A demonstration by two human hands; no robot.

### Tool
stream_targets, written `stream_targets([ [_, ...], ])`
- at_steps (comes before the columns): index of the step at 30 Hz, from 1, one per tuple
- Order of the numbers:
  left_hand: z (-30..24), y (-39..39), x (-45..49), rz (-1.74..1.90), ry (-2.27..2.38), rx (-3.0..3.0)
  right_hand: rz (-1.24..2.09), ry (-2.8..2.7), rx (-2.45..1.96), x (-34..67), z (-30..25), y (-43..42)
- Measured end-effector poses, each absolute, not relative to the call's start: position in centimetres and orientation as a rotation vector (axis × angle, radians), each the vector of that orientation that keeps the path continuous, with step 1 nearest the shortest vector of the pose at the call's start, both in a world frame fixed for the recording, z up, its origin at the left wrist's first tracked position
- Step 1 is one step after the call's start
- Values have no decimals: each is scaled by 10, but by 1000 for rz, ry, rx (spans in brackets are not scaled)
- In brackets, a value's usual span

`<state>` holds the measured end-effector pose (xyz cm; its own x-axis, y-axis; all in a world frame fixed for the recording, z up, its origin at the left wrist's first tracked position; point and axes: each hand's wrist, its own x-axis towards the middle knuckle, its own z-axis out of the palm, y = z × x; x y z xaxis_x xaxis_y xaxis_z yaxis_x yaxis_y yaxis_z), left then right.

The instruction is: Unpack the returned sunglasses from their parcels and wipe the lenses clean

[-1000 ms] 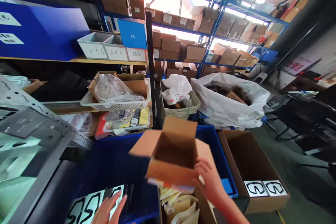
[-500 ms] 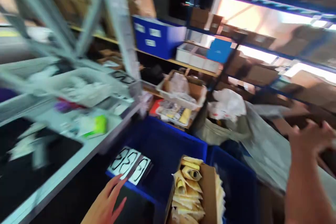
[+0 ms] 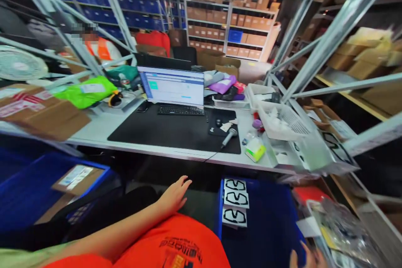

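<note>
My left hand (image 3: 177,194) reaches forward over the dark gap below the desk edge. Its fingers are stretched out and hold nothing. At the lower right my right hand (image 3: 309,257) is partly cut off by the frame, its visible fingers apart, by the rim of a deep blue bin (image 3: 260,238). On that bin's left rim hang white cards (image 3: 235,197) marked with black figures. A small white sheet (image 3: 310,226) lies just above my right hand; whether a finger touches it I cannot tell.
On the desk (image 3: 176,155) stand a monitor (image 3: 172,86), a keyboard (image 3: 180,110), a microphone (image 3: 230,135) and white baskets (image 3: 281,121). Cartons (image 3: 44,113) and a green bag (image 3: 84,90) lie left. Another blue bin (image 3: 25,180) is lower left. A person (image 3: 102,48) sits beyond.
My view has swung left, from the shelves and the box of yellowish packets to the desk and monitor. My right hand has come down from a raised position to the blue bin.
</note>
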<state>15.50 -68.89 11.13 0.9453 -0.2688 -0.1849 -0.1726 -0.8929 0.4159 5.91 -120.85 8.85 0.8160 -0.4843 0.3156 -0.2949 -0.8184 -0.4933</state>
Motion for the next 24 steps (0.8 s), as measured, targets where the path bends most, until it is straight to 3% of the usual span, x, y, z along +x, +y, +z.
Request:
stream_targets([
  [3, 95, -630, 141, -403, 18, 2755, -534, 311, -2579, 110, 61, -1135],
  [11, 50, -507, 114, -633, 599, 2741, 97, -180, -2474, 198, 29, -928],
  [18, -4, -395, 216, -955, 661, 2633, 604, -41, -2444, 234, -36, -851],
  [24, -17, -302, 288, -1005, 647, 2571, 571, -12, -2463, 286, -30, -797],
])
